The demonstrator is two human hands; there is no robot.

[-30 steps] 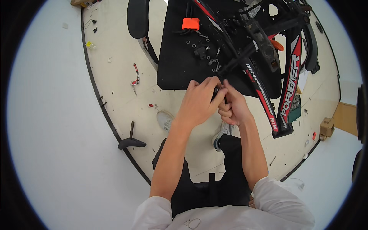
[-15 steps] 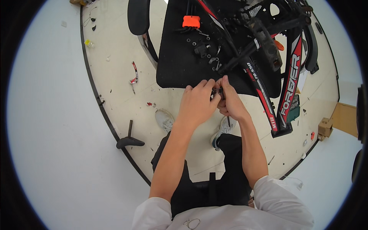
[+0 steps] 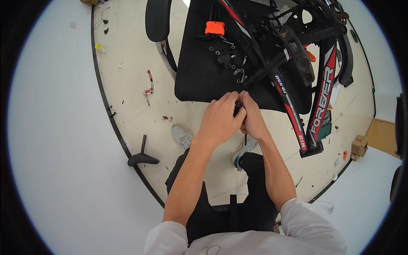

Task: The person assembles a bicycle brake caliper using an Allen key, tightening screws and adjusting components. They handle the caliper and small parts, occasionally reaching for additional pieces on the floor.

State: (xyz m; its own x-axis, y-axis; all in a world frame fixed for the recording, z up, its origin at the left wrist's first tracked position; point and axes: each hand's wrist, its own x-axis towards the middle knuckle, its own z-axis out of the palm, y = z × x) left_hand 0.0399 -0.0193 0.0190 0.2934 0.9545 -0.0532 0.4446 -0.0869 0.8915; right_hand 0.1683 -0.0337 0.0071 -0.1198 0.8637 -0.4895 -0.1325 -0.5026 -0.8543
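Note:
Close to the chair seat's near edge, my left hand (image 3: 221, 117) is closed around a small black part (image 3: 237, 108), mostly hidden by the fingers. My right hand (image 3: 253, 117) presses against it from the other side, fingers curled. From under the right hand a thin dark rod (image 3: 245, 139) sticks out downward, its other end covered; I cannot tell what tool it is. A black, red and white bicycle frame (image 3: 285, 100) lies across the black chair seat (image 3: 197, 80), to the right of my hands.
Nuts, bolts and a black clamp-like part (image 3: 225, 60) are scattered on the seat beside an orange item (image 3: 214, 28). A bicycle saddle with its post (image 3: 143, 159) lies on the floor at left. A green case (image 3: 325, 127) and a cardboard box (image 3: 359, 145) sit at right.
My hands have turned slightly, and the right fingers curl further over the black part. The thin rod has swung a little to the left. The view has shifted slightly.

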